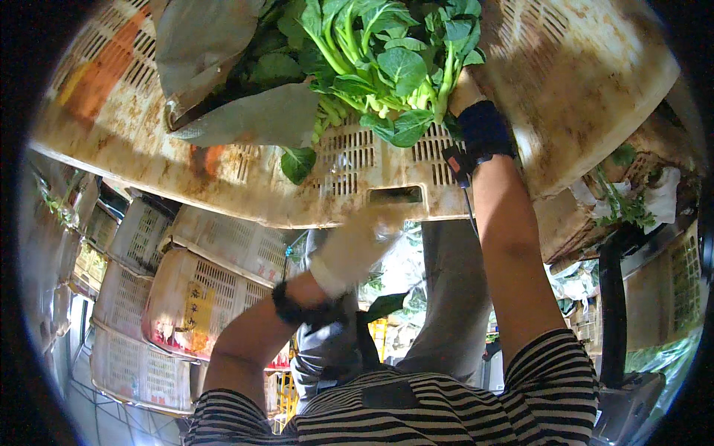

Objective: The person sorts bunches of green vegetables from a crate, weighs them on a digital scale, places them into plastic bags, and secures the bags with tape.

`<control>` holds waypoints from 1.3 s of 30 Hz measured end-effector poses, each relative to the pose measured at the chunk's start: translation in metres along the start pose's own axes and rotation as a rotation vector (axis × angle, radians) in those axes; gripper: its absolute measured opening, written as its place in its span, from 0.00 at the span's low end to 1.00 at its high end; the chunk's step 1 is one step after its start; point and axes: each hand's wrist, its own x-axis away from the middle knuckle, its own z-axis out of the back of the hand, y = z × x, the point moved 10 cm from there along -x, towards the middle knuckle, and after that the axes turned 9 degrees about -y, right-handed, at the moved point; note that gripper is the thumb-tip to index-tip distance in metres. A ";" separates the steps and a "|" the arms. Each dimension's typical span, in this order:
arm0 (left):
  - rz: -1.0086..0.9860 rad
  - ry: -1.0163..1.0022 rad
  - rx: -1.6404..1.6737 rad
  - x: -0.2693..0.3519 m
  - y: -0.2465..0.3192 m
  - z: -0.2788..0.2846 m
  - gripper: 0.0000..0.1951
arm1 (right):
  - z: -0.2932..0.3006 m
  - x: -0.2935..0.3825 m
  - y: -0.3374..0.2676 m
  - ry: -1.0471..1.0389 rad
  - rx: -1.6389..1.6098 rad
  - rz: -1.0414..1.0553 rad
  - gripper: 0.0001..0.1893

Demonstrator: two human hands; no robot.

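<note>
My right hand (467, 93) reaches into the leafy green vegetables (401, 69) at the top, beside their pale stems; its fingers are mostly hidden by leaves, so its grip cannot be told. Wearing a pale glove, my left hand (360, 245) is motion-blurred near the handle slot of a stained plastic crate (279, 192); its fingers cannot be made out. The greens lie on the crate's slotted surface, next to a grey sheet or bag (251, 120) with darker leaves within its folds. One loose leaf (298, 165) rests near the crate's edge.
Stacked plastic crates (173, 290) stand at the left. At the right, leafy stems (619, 203) and white crumpled material (662, 195) lie by another crate. A black upright bar (613, 312) stands at the lower right.
</note>
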 end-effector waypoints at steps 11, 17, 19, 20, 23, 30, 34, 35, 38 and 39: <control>-0.136 1.067 0.886 -0.146 -0.087 0.088 0.19 | -0.018 0.003 -0.058 -0.008 -0.255 -0.052 0.28; 0.154 1.061 -0.045 -0.125 -0.055 0.083 0.23 | -0.042 0.028 -0.052 0.037 -0.957 -0.319 0.25; 0.012 1.105 0.122 -0.127 -0.052 0.078 0.28 | -0.028 0.017 -0.078 -0.092 0.027 -0.122 0.25; 0.014 1.110 0.127 -0.129 -0.052 0.077 0.28 | -0.036 0.033 -0.081 -0.174 -0.639 -0.027 0.27; -0.202 1.092 0.697 -0.135 -0.064 0.077 0.35 | -0.031 0.031 -0.077 -0.083 -0.636 -0.053 0.27; -0.271 1.214 0.560 -0.117 -0.017 0.083 0.47 | -0.032 0.026 -0.082 -0.045 -0.585 -0.097 0.26; -0.042 1.148 -0.081 -0.117 0.027 0.079 0.51 | -0.033 0.037 -0.086 -0.032 -0.577 -0.142 0.26; 0.020 1.134 -0.224 -0.115 0.033 0.077 0.50 | -0.037 0.045 -0.088 -0.031 -0.589 -0.161 0.26; 0.021 1.055 -0.176 -0.106 0.055 0.063 0.48 | -0.027 0.076 -0.096 0.005 -0.621 -0.215 0.26; -0.020 1.040 -0.165 -0.098 0.064 0.058 0.47 | -0.024 0.090 -0.100 0.016 -0.623 -0.233 0.25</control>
